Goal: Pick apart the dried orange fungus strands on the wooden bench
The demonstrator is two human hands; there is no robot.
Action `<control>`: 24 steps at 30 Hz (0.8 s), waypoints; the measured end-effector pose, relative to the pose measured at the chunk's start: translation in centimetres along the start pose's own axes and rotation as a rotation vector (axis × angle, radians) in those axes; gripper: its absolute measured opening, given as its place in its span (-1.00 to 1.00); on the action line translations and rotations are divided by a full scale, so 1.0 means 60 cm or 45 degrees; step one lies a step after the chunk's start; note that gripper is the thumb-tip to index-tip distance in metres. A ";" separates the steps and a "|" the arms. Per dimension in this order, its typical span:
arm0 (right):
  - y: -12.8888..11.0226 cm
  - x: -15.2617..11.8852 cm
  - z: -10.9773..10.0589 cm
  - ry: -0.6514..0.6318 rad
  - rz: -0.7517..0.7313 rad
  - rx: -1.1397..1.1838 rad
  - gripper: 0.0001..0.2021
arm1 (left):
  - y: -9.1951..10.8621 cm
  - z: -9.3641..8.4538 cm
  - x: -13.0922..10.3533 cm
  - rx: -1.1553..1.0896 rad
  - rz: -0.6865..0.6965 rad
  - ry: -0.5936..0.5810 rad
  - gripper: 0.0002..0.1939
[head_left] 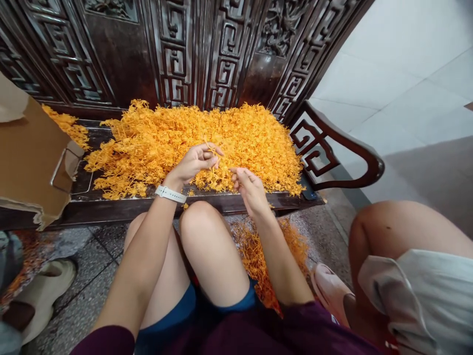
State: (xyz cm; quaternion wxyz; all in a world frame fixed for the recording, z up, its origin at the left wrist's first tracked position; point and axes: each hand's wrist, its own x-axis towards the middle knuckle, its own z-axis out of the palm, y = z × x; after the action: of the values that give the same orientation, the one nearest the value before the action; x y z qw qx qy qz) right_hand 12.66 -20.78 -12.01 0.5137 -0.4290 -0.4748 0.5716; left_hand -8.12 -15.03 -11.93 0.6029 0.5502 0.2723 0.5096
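Observation:
A big heap of orange plastic flower pieces [236,133] covers the seat of a dark carved wooden bench [111,209]. My left hand [195,161], with a pale watch on its wrist, is over the heap's front edge. Its thumb and fingers pinch a thin orange flower piece [211,147]. To the right, a little apart from it, my right hand [251,187] has its thumb and forefinger pressed together. Whatever may be between those fingertips is too small to make out. Loose orange bits lie on the heap just below both hands.
A cardboard box [33,148] stands on the bench's left end beside a bent metal wire frame [61,170]. The curved armrest [369,167] closes the right end. Orange stems [254,256] are piled on the floor by my legs. Another person's bare knee [391,227] is close on the right.

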 end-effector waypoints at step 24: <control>-0.042 -0.091 0.054 -1.097 0.040 0.436 -0.82 | -0.015 -0.056 0.029 -0.399 -0.065 0.833 -0.81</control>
State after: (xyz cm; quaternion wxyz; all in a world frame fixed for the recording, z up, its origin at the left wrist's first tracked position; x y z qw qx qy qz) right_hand 10.51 -26.48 -8.95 0.3243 -0.0684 -0.5372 0.7756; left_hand -10.25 -12.03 -13.21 0.5734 0.2519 0.3830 0.6790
